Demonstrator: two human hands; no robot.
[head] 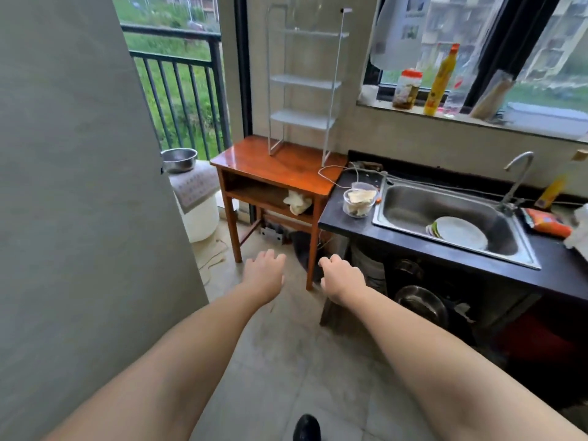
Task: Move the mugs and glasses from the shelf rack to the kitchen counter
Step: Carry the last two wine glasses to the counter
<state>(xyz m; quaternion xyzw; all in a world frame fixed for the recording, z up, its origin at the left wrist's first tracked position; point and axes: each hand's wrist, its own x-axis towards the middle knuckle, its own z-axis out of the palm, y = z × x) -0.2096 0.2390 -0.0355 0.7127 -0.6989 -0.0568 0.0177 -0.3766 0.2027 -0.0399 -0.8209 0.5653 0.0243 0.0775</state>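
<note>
A white wire shelf rack stands on a glossy wooden table against the wall. Its three visible shelves look bare, and I see no mug or glass on them. The black kitchen counter with a steel sink adjoins the table on the right. My left hand and my right hand reach forward at table-leg height, both short of the table. Each holds nothing, with fingers loosely curled downward.
Two stacked glass bowls sit at the counter's left end, with white plates in the sink. Bottles line the windowsill. A grey wall panel closes the left side. A steel bowl rests on a covered white tub.
</note>
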